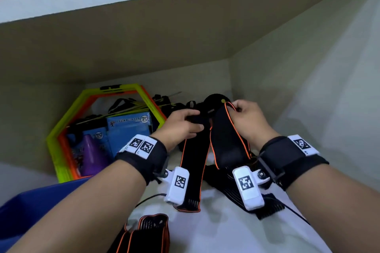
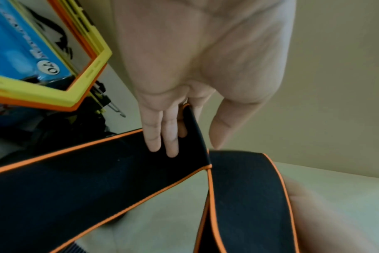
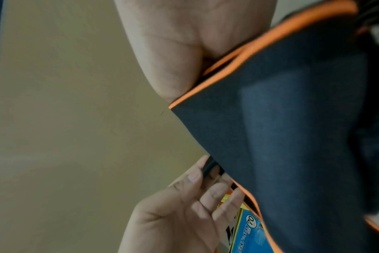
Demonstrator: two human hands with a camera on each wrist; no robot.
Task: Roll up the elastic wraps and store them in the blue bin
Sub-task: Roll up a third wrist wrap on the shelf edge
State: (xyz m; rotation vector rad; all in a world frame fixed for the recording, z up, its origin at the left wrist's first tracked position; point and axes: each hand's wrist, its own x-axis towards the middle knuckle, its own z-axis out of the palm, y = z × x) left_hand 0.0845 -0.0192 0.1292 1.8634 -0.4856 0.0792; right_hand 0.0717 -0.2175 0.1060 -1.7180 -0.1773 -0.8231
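Elastic wrap (image 1: 228,139): matt black stretch cloth, smooth face, orange stitched edge binding; ribbed weave at the end lying on the shelf. Shelf (image 1: 216,230): smooth off-white laminate, low sheen. Blue bin (image 1: 30,207): smooth plastic. Hexagon frames (image 1: 67,129): yellow and orange moulded plastic, slight gloss. Blue packets (image 1: 127,131): glossy printed film.

We see our right hand (image 3: 173,56) at the top, gripping the orange-trimmed edge of the black elastic wrap (image 3: 281,128), which hangs down across the right side. Below, our left hand (image 3: 184,214) pinches the wrap's lower edge. A blue box (image 3: 251,234) marked "70" peeks behind it.
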